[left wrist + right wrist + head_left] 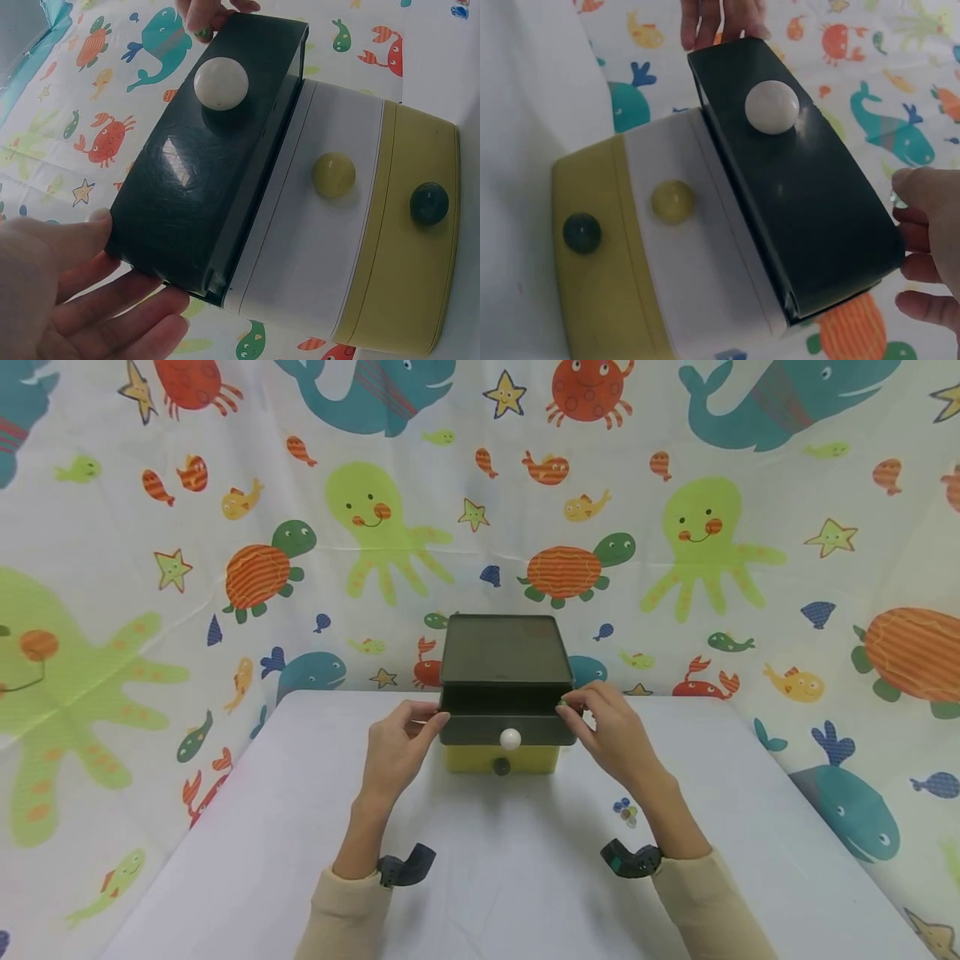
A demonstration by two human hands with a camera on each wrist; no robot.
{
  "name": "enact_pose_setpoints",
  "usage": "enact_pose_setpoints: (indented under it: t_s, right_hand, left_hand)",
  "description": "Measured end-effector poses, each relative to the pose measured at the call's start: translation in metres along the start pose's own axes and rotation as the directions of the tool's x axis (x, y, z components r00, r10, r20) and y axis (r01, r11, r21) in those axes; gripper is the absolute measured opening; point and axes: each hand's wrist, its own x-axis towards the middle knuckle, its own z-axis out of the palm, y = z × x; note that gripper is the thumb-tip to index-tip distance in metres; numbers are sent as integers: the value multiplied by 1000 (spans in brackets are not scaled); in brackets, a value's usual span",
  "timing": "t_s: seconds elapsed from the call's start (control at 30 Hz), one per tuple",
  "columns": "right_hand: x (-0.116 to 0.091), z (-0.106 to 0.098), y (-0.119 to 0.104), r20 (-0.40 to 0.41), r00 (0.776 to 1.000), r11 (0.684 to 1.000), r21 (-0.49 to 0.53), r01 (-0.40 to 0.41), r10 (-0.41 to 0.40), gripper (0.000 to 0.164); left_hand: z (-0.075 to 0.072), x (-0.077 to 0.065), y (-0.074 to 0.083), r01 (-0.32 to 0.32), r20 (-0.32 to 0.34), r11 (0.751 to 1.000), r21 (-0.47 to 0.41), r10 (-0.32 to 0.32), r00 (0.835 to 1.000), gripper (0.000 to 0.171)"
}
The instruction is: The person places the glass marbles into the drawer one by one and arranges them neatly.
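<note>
A small three-drawer chest (pixel 504 647) has a dark green top, a white middle drawer (pixel 330 225) and a yellow bottom drawer (pixel 592 292). Its dark green top drawer (pixel 472 731), with a white round knob (pixel 510 739), stands pulled out. My left hand (pixel 396 747) grips the left end of that drawer, thumb at the front corner and fingers along the side. At the right end is my right hand (pixel 611 731), pinching a small green glass bead (pixel 562 701) between thumb and index finger. Its other fingers lie against the drawer's side.
Several blue, yellowish and clear glass beads (pixel 625 812) lie on the white table (pixel 495 877), near the right forearm. Behind the chest hangs a cloth (pixel 465 560) printed with sea animals. Lower down are a yellow knob (pixel 334 175) and a dark green knob (pixel 430 203).
</note>
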Motion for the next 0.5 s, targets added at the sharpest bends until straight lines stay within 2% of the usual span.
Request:
enact_pose_setpoints:
  t_s: [0.5]
  right_hand:
    - [4, 8, -1, -11, 1000, 1000, -3, 11, -12, 26]
  left_hand:
    - [1, -1, 0, 5, 2, 1000, -3, -5, 1000, 32]
